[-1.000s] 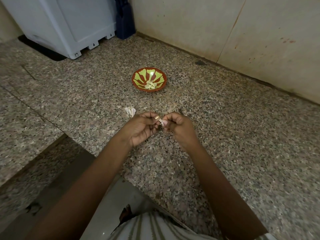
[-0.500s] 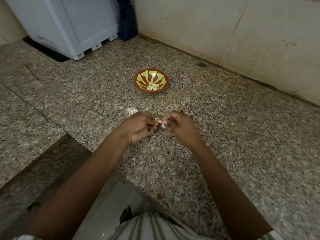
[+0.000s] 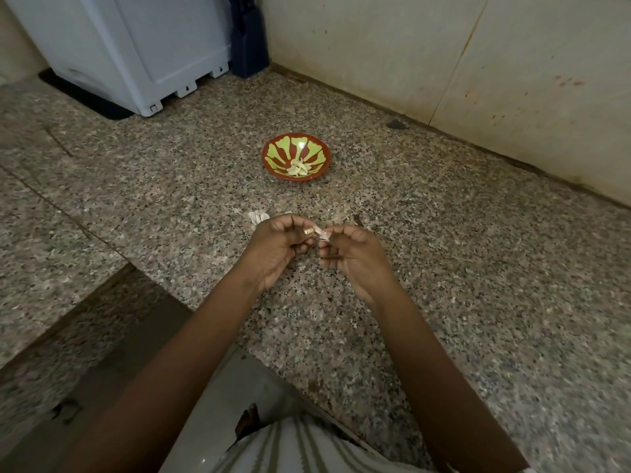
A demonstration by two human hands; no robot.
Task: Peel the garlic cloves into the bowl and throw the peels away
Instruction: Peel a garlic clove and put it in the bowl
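Observation:
A small garlic clove with pale papery skin is pinched between my two hands above the speckled granite counter. My left hand holds one end with thumb and fingers curled. My right hand pinches the other end. Beyond them stands a red bowl with yellow-green stripes, and several peeled cloves lie in its bottom. Just left of my left hand a little heap of garlic pieces rests on the counter.
A pale blue-grey appliance stands at the back left, with a dark blue object beside it. A tiled wall runs along the back and right. The counter edge drops off at the lower left.
My hands have drawn slightly apart at the clove, and a bit more pale skin shows between the fingertips. The camera view shifted a little.

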